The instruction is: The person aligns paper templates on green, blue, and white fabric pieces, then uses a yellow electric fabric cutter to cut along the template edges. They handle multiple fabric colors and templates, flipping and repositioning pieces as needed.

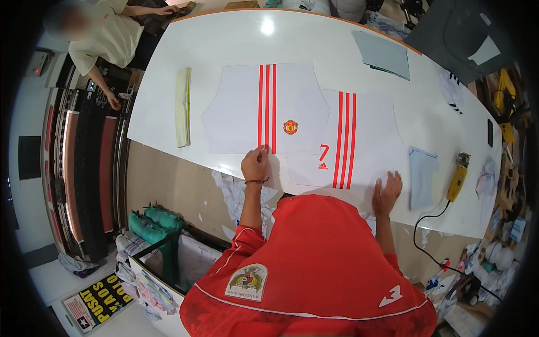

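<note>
Two white garment panels with three red stripes each lie flat on the white table. My left hand [255,164] is at the near edge of the left panel [236,106], beside its stripes, with fingertips pinched together on that edge. A round red and yellow crest sits right of those stripes. The right panel [373,135] bears a red numeral and a small red logo; its left side meets the left panel's right edge, where the two seem to overlap. My right hand [387,192] rests with spread fingers by the right panel's near right corner, holding nothing.
Right of the panels are a folded light-blue cloth [422,180] and a yellow corded cutting tool [458,178]. A pale yellow folded piece [183,106] lies left, grey-blue sheets [384,55] far right. Another person [109,36] stands far left by a large machine [90,168].
</note>
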Demonstrator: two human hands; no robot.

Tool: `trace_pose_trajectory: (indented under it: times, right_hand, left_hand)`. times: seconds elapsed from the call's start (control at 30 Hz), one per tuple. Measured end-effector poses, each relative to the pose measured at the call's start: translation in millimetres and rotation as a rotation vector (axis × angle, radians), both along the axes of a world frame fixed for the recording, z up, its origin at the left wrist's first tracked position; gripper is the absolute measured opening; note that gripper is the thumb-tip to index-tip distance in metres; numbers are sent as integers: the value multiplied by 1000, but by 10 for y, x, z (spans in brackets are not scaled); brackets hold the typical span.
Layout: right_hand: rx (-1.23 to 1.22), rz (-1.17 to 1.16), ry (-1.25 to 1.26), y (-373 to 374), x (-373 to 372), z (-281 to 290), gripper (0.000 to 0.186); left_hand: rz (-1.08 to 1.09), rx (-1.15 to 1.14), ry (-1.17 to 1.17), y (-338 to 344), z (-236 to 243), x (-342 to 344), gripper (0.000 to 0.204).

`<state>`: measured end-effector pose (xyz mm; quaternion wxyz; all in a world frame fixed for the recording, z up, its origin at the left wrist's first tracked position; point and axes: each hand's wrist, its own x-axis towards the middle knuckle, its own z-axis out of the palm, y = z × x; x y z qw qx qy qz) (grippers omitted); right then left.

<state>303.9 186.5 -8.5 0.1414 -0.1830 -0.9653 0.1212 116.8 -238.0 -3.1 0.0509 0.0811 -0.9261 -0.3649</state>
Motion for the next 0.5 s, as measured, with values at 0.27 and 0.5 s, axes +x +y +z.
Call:
trace_pose_trajectory:
  times: [0.27,0.5]
  right_hand:
    - [-18,-7,3,-37,-33,42,50]
    - [-14,-12,9,-34,-42,44,50]
  left_hand:
    - [11,-21,75,150,33,-985,23]
    - [-271,-338,-184,296,-51,-1838,59]
